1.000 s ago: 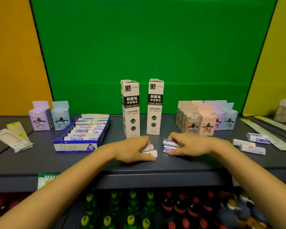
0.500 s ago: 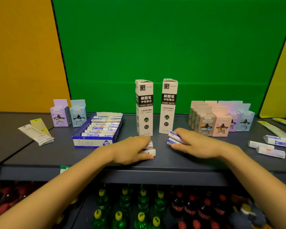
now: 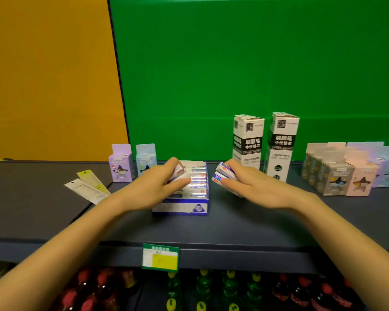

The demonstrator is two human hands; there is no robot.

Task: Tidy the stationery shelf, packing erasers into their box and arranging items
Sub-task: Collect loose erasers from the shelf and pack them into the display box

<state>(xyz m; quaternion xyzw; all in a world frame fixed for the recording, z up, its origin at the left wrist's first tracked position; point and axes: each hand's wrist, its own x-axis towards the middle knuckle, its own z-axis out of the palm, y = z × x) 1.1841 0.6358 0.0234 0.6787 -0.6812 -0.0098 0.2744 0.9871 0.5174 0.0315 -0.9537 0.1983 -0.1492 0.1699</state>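
Note:
A blue and white eraser box (image 3: pixel 190 207) lies open on the dark shelf (image 3: pixel 234 230), with rows of wrapped erasers (image 3: pixel 199 184) inside. My left hand (image 3: pixel 159 187) hovers over the box and grips a couple of erasers (image 3: pixel 177 172) between thumb and fingers. Just right of the box, my right hand (image 3: pixel 249 187) holds a small stack of white and blue erasers (image 3: pixel 222 173), lifted off the shelf.
Two tall white refill boxes (image 3: pixel 265 144) stand behind my right hand. Purple and blue small boxes (image 3: pixel 132 162) stand left of the eraser box, flat packets (image 3: pixel 88 186) farther left. A cluster of pastel boxes (image 3: pixel 348 173) fills the right. Bottles sit on the lower shelf.
Both hands lifted their erasers off the shelf and moved left; my left hand is now over the eraser box and my right beside it. The view swung left.

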